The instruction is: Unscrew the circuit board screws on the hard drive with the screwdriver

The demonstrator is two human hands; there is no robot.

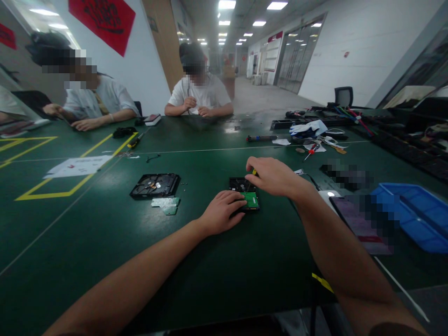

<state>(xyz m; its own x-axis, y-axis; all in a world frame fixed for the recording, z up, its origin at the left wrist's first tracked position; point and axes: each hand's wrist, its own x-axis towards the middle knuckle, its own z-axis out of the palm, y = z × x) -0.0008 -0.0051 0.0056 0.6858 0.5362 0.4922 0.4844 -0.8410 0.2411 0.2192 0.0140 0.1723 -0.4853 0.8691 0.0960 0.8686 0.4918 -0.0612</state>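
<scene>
In front of me lies a hard drive (239, 183) with a green circuit board (251, 200) showing on its near half. My left hand (224, 210) rests on the drive's left side, its fingers stretched over the board's edge and its thumb apart near the front edge. Above the drive's far right corner, my right hand (269, 176) is closed around a screwdriver (255, 172); a bit of yellow handle shows, and the tip is hard to make out. To the left sits a second black hard drive (156, 185), a detached circuit board (166, 205) below it and several tiny screws (184, 184) beside it.
A blue tray (416, 214) and a tablet-like device (360, 224) lie at the right. Farther back are gloves (308, 128), a red screwdriver (312, 150) and cables. Another yellow screwdriver (135, 141) and paper (79, 166) lie left. Two people sit across the green table (196, 270).
</scene>
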